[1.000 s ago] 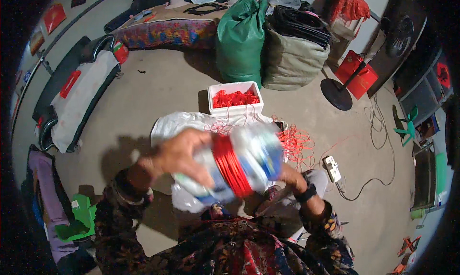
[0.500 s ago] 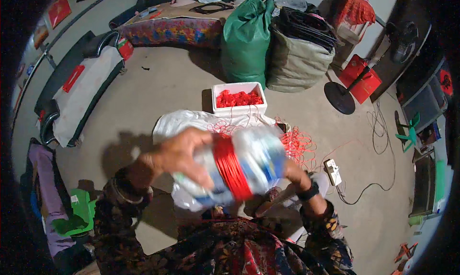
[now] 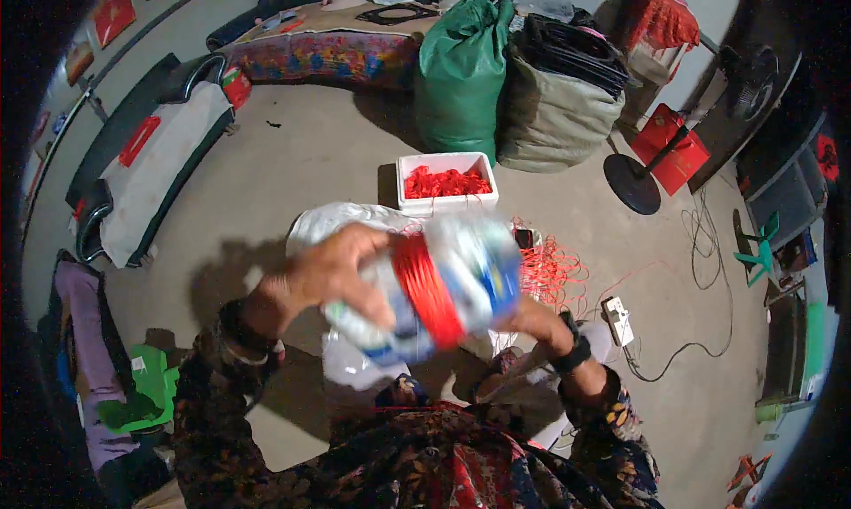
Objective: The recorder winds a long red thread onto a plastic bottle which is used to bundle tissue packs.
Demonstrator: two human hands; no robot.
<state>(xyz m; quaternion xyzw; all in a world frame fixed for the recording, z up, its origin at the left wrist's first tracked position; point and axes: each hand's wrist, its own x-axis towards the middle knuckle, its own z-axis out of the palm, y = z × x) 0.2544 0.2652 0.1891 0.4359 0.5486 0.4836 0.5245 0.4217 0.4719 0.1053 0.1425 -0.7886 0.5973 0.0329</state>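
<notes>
Held up in front of me is a blurred white-and-blue plastic-wrapped bundle. Glossy red cord is wound in a thick band round its middle. My left hand grips the bundle's left end, thumb on the near side and fingers over the top. At the other end, my right hand holds from below, its fingers mostly hidden behind the bundle. Loose loops of red cord lie on the floor beyond, beside a white sheet. Farther off, a white foam box contains tangled red cord.
A green sack and a beige sack stand behind the box. To the right are a fan on a black round base, a white power strip with its cable, and a green stool. A sofa lines the left wall.
The bundle has turned slightly in my hands. My right hand has shifted a little left and farther under it, while my left hand keeps its grip.
</notes>
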